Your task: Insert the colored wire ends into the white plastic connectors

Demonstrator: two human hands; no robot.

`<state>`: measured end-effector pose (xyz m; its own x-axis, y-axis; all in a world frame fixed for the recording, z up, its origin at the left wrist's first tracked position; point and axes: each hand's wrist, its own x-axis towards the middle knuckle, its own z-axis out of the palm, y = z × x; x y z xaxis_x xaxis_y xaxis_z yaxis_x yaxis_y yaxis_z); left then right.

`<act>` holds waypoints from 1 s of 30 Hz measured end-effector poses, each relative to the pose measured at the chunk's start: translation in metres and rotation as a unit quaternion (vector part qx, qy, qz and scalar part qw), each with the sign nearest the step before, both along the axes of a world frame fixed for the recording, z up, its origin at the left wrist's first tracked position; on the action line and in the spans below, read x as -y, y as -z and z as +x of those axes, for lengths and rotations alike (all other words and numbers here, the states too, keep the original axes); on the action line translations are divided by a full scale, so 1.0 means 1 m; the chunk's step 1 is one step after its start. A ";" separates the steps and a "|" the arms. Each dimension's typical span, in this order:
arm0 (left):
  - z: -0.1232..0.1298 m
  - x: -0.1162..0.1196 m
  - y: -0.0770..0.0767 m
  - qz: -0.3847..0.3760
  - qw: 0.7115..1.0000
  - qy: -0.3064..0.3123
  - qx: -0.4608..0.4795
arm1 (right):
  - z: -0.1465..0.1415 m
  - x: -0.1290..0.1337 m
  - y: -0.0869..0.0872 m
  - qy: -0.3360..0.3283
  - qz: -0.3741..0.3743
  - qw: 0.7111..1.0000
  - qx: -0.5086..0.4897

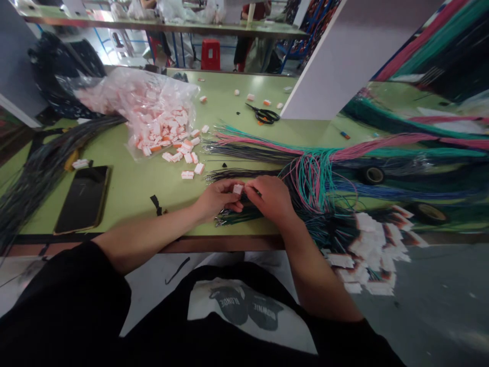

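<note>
Forearms (153, 230) angled inward; left hand (214, 200), right hand (273, 196) close together, fingers (229, 198) curled.

My table (132, 191) has a flat green top and a brown near edge. Items on the surface, left to right from my position:

- Grey wires (49, 158): one long bundle, at the far left.
- Phone (82, 196): flat, dark face up, near the front edge.
- Black strip (155, 204): flat, right of the phone.
- Clear bag (132, 84): behind the phone, with white-and-orange connectors (188, 157) inside and spilled loose to its right.
- Scissors (267, 116): toward the back, black handles to the right. A few more connectors lie scattered near them.
- Coloured wires (359, 149): pink, green, blue and black bundles, lying crosswise in front of me and extending right.
</note>
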<state>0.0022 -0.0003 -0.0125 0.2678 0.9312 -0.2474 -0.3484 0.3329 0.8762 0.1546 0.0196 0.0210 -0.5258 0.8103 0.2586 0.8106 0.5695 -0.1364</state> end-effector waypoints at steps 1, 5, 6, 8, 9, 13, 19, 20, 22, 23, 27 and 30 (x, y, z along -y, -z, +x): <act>0.000 0.000 -0.001 -0.004 1.000 -0.005 0.002 | 0.001 -0.001 0.001 -0.008 -0.003 1.000 -0.014; 0.001 0.001 -0.006 -0.015 1.000 -0.016 0.021 | 0.009 -0.005 0.005 -0.016 -0.012 0.997 -0.076; 0.001 0.001 -0.007 -0.016 0.999 -0.017 0.024 | 0.009 -0.006 0.006 -0.012 -0.011 0.997 -0.079; 0.001 0.002 -0.009 -0.021 0.999 -0.018 0.024 | 0.009 -0.006 0.008 -0.012 -0.004 0.997 -0.077; 0.001 0.002 -0.009 -0.024 0.999 -0.017 0.022 | 0.009 -0.006 0.008 -0.013 0.000 0.997 -0.077; 0.001 0.003 -0.009 -0.027 1.000 -0.002 0.010 | 0.003 -0.004 0.007 -0.020 0.010 0.997 -0.078; 0.001 0.002 -0.011 -0.040 0.999 -0.004 0.016 | -0.001 -0.005 0.005 0.013 -0.006 0.996 -0.083; 0.001 0.001 -0.011 -0.043 0.999 -0.004 0.024 | 0.000 -0.006 0.005 0.016 -0.015 0.996 -0.091; -0.001 0.000 -0.011 -0.049 0.998 -0.001 0.037 | 0.002 -0.006 0.006 0.014 -0.039 0.993 -0.107; -0.002 -0.001 -0.011 -0.051 0.998 0.000 0.041 | 0.003 -0.006 0.006 0.010 -0.051 0.992 -0.115; -0.003 -0.001 -0.009 -0.053 0.998 0.009 0.039 | 0.004 -0.005 0.007 0.008 -0.070 0.988 -0.135; -0.001 0.000 -0.010 -0.046 0.999 0.012 0.026 | 0.002 -0.004 0.007 0.008 -0.059 0.991 -0.120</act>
<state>0.0009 -0.0005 -0.0027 0.3051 0.8982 -0.3163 -0.3837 0.4200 0.8224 0.1563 0.0232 0.0135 -0.4476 0.8497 0.2785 0.7551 0.5260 -0.3914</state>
